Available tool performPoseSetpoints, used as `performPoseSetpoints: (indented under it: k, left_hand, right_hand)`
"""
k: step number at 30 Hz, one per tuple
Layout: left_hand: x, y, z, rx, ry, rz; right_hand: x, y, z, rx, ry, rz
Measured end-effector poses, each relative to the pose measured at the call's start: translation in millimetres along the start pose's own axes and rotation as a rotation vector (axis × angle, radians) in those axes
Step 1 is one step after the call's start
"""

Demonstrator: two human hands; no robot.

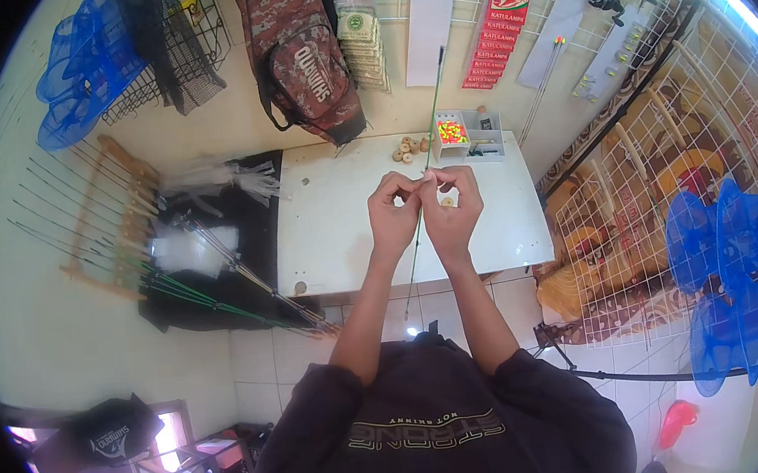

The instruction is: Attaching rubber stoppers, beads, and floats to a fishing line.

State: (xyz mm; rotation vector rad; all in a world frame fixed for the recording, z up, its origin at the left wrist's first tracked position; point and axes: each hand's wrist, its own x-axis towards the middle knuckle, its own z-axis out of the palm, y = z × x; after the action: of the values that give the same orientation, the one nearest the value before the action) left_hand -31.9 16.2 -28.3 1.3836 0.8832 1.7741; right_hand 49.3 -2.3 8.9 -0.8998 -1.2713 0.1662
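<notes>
A thin green fishing rod [436,94] slants across the white table's front half, its upper end toward the wall and its lower end past the near table edge. Over the table, my left hand [394,214] is closed in a pinch at the rod. My right hand [452,214] pinches right beside it, thumb and forefinger pressed together, the fingertips of both hands meeting at the rod. Anything finer between the fingertips is too small to make out. A small round wooden piece [448,202] shows on the table by my right hand.
On the white table [333,232] are a white divided box [486,149] with bright floats [452,133] and several wooden pieces [405,151]. Several rods [212,304] lie at the left near a wooden rack [108,221]. A camouflage bag [304,70] hangs ahead; blue nets [734,280] hang at right.
</notes>
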Motion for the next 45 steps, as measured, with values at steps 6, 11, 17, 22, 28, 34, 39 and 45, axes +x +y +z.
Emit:
performPoseSetpoints:
  k: [6,11,17,22,28,34,39,45]
  left_hand:
    - [1,7,1,0.019,-0.034,-0.063]
    - [1,5,3,-0.042,-0.033,-0.111]
    - [1,3,10,-0.028,-0.023,-0.031]
    - [-2,5,7,-0.016,-0.031,-0.092]
    - [0,7,2,-0.035,-0.036,-0.103]
    - [-2,-4,-2,-0.033,-0.044,-0.104]
    - [-5,-7,-4,0.006,-0.067,-0.159]
    - [-5,-7,-8,-0.013,-0.074,-0.288]
  right_hand:
    - [-1,2,-3,0.096,-0.022,0.135]
    - [-2,-1,-8,0.125,-0.002,0.187]
    - [-1,-7,-7,0.394,0.094,0.503]
    - [4,-1,-12,0.202,0.061,0.406]
    - [11,7,-21,0.241,0.030,0.369]
    - [18,5,-24,0.388,0.015,0.459]
    - [24,2,-28,0.386,0.000,0.387]
    - [26,3,-23,0.371,-0.056,0.373]
